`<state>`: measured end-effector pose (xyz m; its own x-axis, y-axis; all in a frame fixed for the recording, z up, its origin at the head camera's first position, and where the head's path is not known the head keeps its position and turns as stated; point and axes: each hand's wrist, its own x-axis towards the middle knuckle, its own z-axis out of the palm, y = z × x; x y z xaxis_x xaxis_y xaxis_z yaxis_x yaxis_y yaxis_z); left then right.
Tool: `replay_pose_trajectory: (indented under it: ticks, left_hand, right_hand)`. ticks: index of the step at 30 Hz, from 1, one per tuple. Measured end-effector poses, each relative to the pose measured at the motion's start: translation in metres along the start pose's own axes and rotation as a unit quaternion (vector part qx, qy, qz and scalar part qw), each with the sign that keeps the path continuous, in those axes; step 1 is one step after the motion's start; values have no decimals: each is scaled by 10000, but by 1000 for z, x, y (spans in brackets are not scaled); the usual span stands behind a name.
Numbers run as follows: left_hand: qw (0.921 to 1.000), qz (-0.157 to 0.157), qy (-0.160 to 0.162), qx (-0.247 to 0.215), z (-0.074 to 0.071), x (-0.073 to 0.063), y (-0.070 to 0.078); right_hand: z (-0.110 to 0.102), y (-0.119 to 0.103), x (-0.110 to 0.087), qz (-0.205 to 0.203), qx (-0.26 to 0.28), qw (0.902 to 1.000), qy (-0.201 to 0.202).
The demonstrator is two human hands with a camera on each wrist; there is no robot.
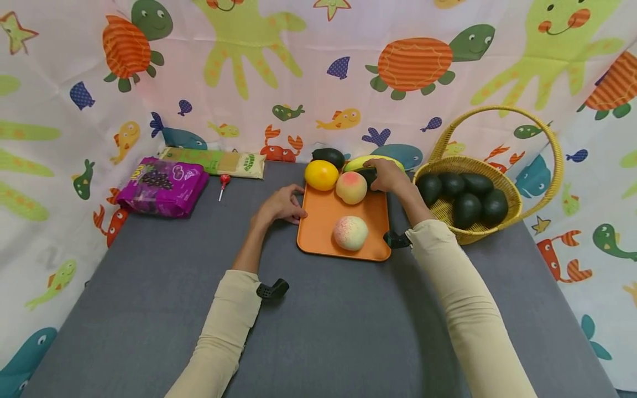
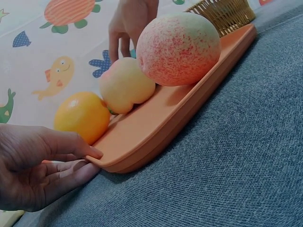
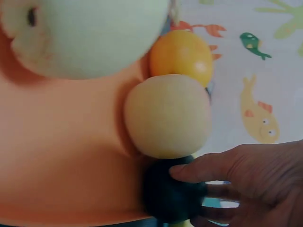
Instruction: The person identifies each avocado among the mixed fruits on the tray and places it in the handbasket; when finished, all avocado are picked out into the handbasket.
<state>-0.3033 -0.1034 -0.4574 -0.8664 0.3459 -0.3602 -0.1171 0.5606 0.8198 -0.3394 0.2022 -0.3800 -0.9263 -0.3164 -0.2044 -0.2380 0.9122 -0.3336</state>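
Observation:
My left hand (image 1: pixel 281 204) pinches the left edge of an orange tray (image 1: pixel 318 226); in the left wrist view the thumb lies on the rim, with fingers below. At the tray's far right corner, my right hand (image 1: pixel 388 176) grips a dark green avocado (image 3: pixel 173 191), thumb on top. The avocado sits beside a yellowish-pink peach (image 1: pixel 351 188). Left of that peach is a yellow-orange round fruit (image 1: pixel 321 176). Closer to the front of the tray lies a pale, pink-speckled peach (image 1: pixel 350 233).
To the right stands a yellow wicker basket (image 1: pixel 517 215) with several avocados (image 1: pixel 466 210) and a tall handle. Behind the tray are another dark avocado (image 1: pixel 329 157) and a long yellow-green item (image 1: pixel 393 161). A purple bag (image 1: pixel 161 188), lollipop (image 1: pixel 225 179) and green packet (image 1: pixel 219 162) lie left.

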Motion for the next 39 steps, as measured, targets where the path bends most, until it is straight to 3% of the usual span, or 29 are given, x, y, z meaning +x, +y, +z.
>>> replay_pose_trajectory:
  ticks: [8, 19, 29, 39]
  left_hand:
    - [10000, -38, -27, -29, 0, 2, 0]
    - [10000, -36, 20, -40, 3, 1, -1]
    - [9998, 45, 22, -205, 5, 1, 1]
    - [9998, 16, 25, -175, 1, 0, 1]
  right_hand:
    - [11, 5, 1, 17, -44, 9986, 519]
    - [0, -7, -7, 384, 89, 9971, 655]
    - [-46, -17, -59, 734, 184, 9925, 963]
    - [-68, 29, -109, 1546, 315, 9846, 752]
